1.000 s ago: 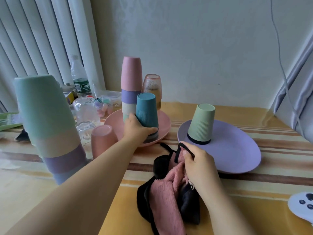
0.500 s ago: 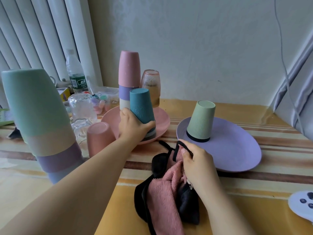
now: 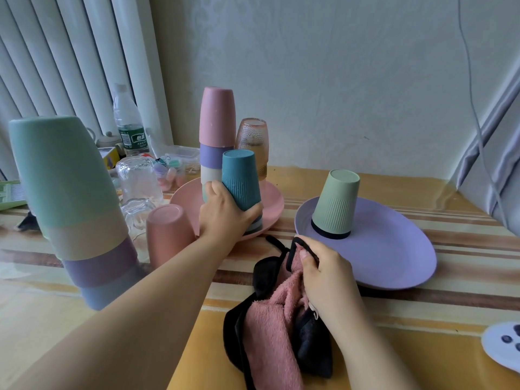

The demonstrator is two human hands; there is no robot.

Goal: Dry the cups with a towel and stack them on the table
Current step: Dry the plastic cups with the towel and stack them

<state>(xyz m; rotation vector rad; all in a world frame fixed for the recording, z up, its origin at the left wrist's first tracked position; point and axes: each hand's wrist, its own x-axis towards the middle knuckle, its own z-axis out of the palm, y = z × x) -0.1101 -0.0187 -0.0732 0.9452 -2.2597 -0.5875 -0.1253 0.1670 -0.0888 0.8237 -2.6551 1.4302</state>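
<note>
My left hand [image 3: 225, 213] grips an upside-down teal ribbed cup [image 3: 240, 180], tilted and lifted off a paler cup beneath it on the pink plate [image 3: 274, 204]. My right hand [image 3: 327, 274] holds a pink and black towel [image 3: 271, 322] lying on the table. A green ribbed cup [image 3: 336, 204] stands upside down on the purple plate [image 3: 394, 249]. A tall stack of inverted cups [image 3: 70, 198] rises at the near left. Another stack topped by a pink cup [image 3: 217, 130] stands on the pink plate, with an amber glass [image 3: 253, 142] behind. A lone pink cup [image 3: 168, 235] sits beside the plate.
Clear glasses [image 3: 139, 187], a water bottle [image 3: 128, 122] and a small plastic box [image 3: 180, 161] crowd the back left by the blinds. The wall runs behind the table. A grey curtain [image 3: 495, 153] hangs at the right. A white object [image 3: 503, 347] lies at the near right edge.
My left hand has lifted and tilted the teal cup, exposing the rim of the cup under it. My right hand stays on the towel.
</note>
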